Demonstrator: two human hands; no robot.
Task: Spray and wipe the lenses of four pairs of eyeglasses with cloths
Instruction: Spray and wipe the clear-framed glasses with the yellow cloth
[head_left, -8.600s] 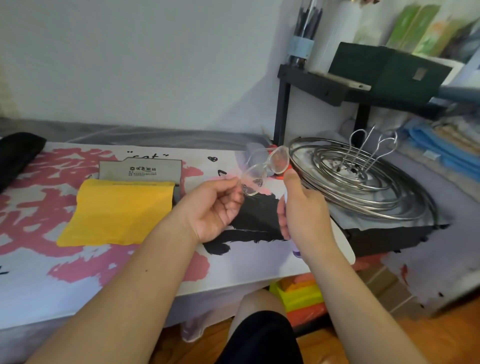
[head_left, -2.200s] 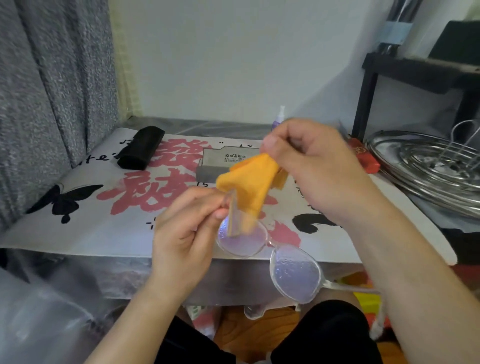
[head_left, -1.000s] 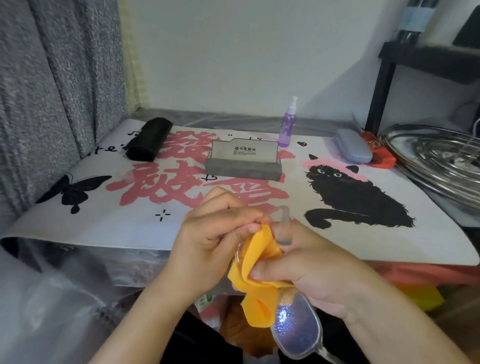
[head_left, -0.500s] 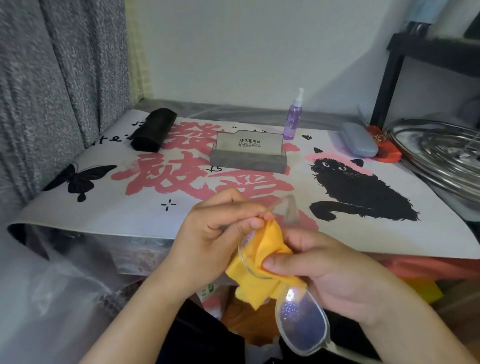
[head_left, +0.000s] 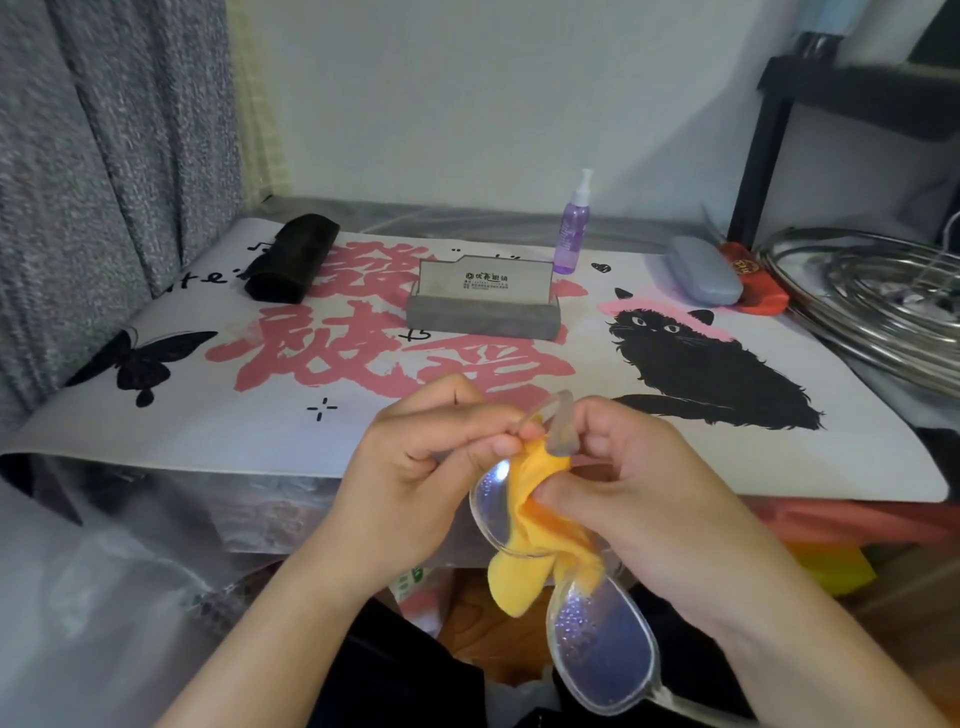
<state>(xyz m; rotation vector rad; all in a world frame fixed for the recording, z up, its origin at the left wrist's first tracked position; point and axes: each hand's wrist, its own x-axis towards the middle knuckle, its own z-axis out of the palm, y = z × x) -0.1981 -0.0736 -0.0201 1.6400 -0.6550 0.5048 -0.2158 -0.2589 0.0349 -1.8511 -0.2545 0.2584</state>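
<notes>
At lower centre, the left hand (head_left: 421, 478) pinched the clear eyeglasses (head_left: 597, 644) by the frame. The right hand (head_left: 639, 499) pressed a bunched yellow cloth (head_left: 535, 525) against the upper lens, fingers curled round it.

Printed on the upright flap of the grey glasses case (head_left: 483, 299), mid-table: a small round logo and a line of Chinese characters — too small to read surely. Across the desk mat (head_left: 218, 431): large pink brush characters, blurred; at far left, black letters "te" — the rest hidden.
</notes>
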